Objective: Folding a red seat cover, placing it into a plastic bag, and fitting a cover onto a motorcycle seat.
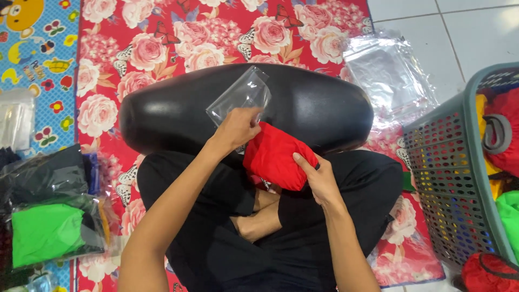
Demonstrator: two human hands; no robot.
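Left hand (236, 128): fingers pinched narrow on the lower edge of a clear plastic bag (241, 96), which lies tilted on a black padded cushion (178, 111); the bag's lower edge meets the red bundle.

Right hand (319, 177): fingers curled around the right side of a folded red fabric item (273, 157), thumb on top; the item sits at the cushion's near edge, above the person's crossed legs in black trousers (373, 178).

Cushion: long, glossy, lying across a red floral mat (178, 32).

Right of cushion: a stack of clear plastic bags (389, 75), partly on the mat, partly on white floor tiles (476, 32).

Far right: a grey-green perforated laundry basket (448, 178) holding red, yellow and green fabric items; another red bundle (489, 273) at its base.

Left: bagged packs, one bright green (46, 232) under darker ones, beside a blue patterned play mat (38, 48).
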